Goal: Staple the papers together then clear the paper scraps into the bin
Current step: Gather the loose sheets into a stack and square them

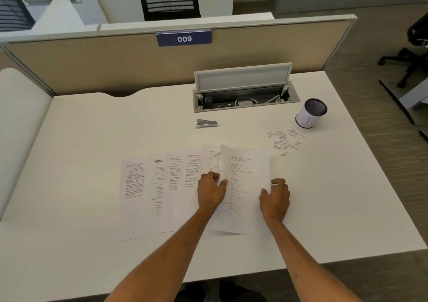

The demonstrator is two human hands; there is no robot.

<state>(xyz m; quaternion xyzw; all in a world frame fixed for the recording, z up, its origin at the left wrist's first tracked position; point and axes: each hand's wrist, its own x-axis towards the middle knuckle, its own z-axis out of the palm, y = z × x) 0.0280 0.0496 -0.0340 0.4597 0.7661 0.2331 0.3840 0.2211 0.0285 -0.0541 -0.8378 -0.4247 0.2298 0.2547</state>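
Several printed sheets (148,193) lie fanned out across the middle of the white desk (81,139). The rightmost sheet (245,174) is lifted slightly. My left hand (212,191) grips its left edge and my right hand (275,196) holds its right edge. A silver stapler (206,123) rests on the desk beyond the papers, touched by neither hand. A pile of small white paper scraps (284,139) lies to the right. Just behind the scraps stands the bin (311,113), a small black mesh cup wrapped in white paper.
An open cable tray (243,100) with its lid raised is set into the desk's back. A beige partition (115,65) with a "009" label closes the far side. The desk's right edge drops to carpet, where an office chair base (407,63) stands.
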